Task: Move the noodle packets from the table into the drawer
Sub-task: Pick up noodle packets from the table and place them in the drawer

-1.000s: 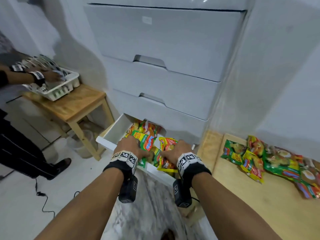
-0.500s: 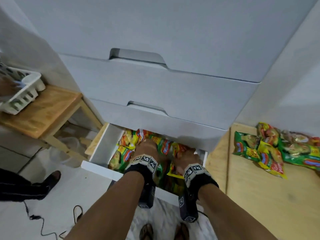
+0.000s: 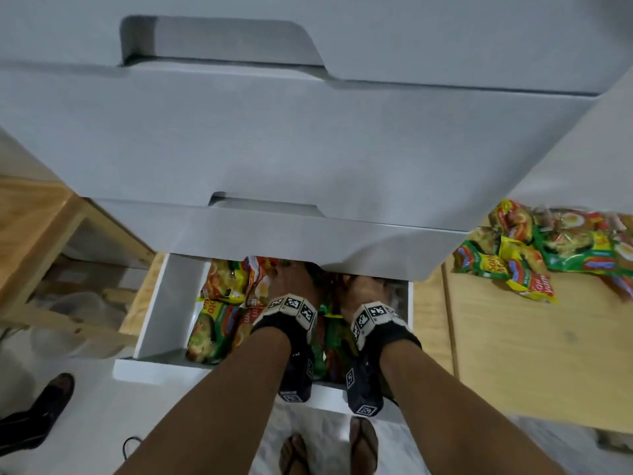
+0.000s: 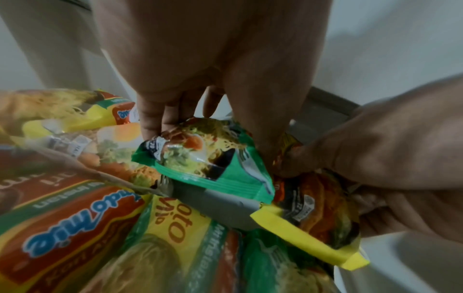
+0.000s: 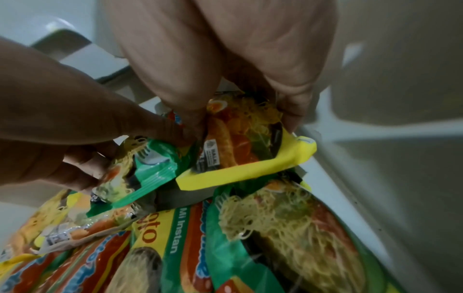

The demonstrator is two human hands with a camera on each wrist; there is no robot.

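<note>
The white bottom drawer [image 3: 164,303] stands pulled out and holds several noodle packets [image 3: 214,317]. Both hands reach deep into it, under the drawer front above. My left hand [image 3: 294,281] [image 4: 210,138] pinches a green noodle packet [image 4: 208,160] between fingers and thumb. My right hand [image 3: 363,289] [image 5: 240,121] grips a yellow-edged noodle packet [image 5: 248,142] [image 4: 315,216] beside it, near the drawer's right wall. Both packets rest on top of the pile. Several more packets [image 3: 534,255] lie on the wooden table [image 3: 513,354] at the right.
Closed white drawer fronts [image 3: 308,149] overhang the open drawer. A wooden side table [image 3: 44,214] stands at the left. Another person's dark shoe [image 3: 37,413] and a cable [image 3: 132,443] are on the floor at lower left. My sandalled feet [image 3: 329,447] stand before the drawer.
Both hands have gone from the drawer's front edge deeper inside, carrying the green and the yellow-edged packets. The head view has leaned in and tilted down.
</note>
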